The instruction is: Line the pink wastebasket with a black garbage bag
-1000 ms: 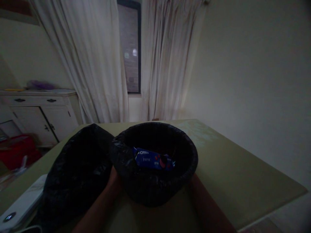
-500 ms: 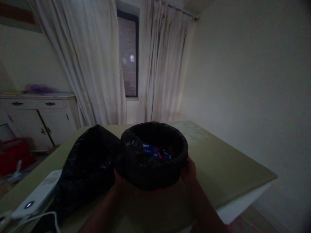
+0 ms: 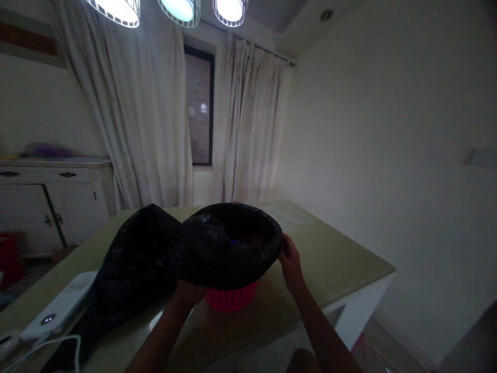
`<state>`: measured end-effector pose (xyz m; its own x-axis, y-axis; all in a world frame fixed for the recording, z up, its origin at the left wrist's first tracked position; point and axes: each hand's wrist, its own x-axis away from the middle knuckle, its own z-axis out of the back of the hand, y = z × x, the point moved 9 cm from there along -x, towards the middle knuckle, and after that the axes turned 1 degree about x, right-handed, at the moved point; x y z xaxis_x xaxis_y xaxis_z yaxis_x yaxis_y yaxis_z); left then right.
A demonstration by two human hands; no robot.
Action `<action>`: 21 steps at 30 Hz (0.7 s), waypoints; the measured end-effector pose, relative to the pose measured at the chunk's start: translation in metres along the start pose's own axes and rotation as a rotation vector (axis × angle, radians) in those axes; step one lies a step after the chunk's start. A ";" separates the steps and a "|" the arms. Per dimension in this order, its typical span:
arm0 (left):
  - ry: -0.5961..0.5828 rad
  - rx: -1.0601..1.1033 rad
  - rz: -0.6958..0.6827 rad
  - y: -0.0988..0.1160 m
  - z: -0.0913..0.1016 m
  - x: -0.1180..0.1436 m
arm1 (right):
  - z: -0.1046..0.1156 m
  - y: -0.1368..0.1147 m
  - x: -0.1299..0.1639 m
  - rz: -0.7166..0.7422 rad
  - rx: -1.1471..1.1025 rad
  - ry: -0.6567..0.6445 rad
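Note:
A small pink bin (image 3: 231,298) lined with a black bag (image 3: 229,248) stands on the olive table (image 3: 341,254). My left hand (image 3: 189,293) grips the bag's lower edge at the bin's left side. My right hand (image 3: 290,263) holds the bag's rim on the right. A blue wrapper (image 3: 235,241) barely shows inside the bin. A second black bag (image 3: 134,261) lies crumpled against the bin's left.
A white device (image 3: 58,310) with a lit spot and a white cable (image 3: 42,348) lie at the table's near left. A white cabinet (image 3: 50,199) stands at left. Curtains and a dark window are behind. Lamps hang overhead. The table's right edge drops to the floor.
The view has pulled back and tilted up, showing the lamps. The bin's pink lower part now shows below the liner. My right hand has come up onto the rim.

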<state>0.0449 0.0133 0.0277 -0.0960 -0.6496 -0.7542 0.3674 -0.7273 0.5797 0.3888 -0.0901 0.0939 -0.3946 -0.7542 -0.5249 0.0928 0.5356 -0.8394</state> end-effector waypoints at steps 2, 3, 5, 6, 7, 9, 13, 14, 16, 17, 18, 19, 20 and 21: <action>0.085 -0.062 -0.098 0.030 0.018 -0.002 | 0.002 -0.005 0.002 0.024 0.020 0.035; 0.112 -0.089 -0.168 0.051 0.027 -0.004 | 0.002 -0.008 0.003 0.036 0.030 0.054; 0.134 -0.133 -0.275 0.092 0.046 -0.013 | 0.000 -0.017 0.005 0.072 0.064 0.060; 0.136 -0.148 -0.320 0.114 0.055 -0.019 | -0.004 -0.023 0.006 0.091 0.093 0.045; 0.127 -0.165 -0.340 0.133 0.062 -0.026 | -0.008 -0.029 0.007 0.107 0.129 0.022; 0.049 -0.224 -0.262 0.159 0.072 -0.044 | -0.016 -0.041 0.008 0.126 0.204 -0.021; -0.203 -0.449 -0.034 0.191 0.070 -0.068 | -0.023 -0.053 0.011 0.099 0.306 -0.014; -0.244 -0.529 0.012 0.197 0.069 -0.071 | -0.024 -0.054 0.013 0.088 0.329 -0.005; -0.271 -0.700 0.059 0.211 0.069 -0.077 | -0.027 -0.058 0.016 0.096 0.405 0.009; -0.264 -0.761 0.033 0.221 0.068 -0.080 | -0.029 -0.062 0.018 0.116 0.465 0.010; -0.253 -0.789 -0.017 0.231 0.067 -0.082 | -0.030 -0.067 0.020 0.143 0.541 0.012; -0.249 -0.776 -0.074 0.241 0.064 -0.083 | -0.032 -0.072 0.022 0.170 0.631 0.015; -0.256 -0.730 -0.120 0.247 0.061 -0.084 | -0.033 -0.078 0.024 0.189 0.727 0.023; -0.278 -0.673 -0.138 0.250 0.057 -0.084 | -0.034 -0.083 0.025 0.199 0.822 0.031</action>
<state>0.0917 -0.1270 0.2535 -0.3805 -0.6589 -0.6489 0.8139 -0.5717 0.1033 0.3405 -0.1410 0.1549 -0.3243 -0.6583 -0.6793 0.7939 0.2011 -0.5738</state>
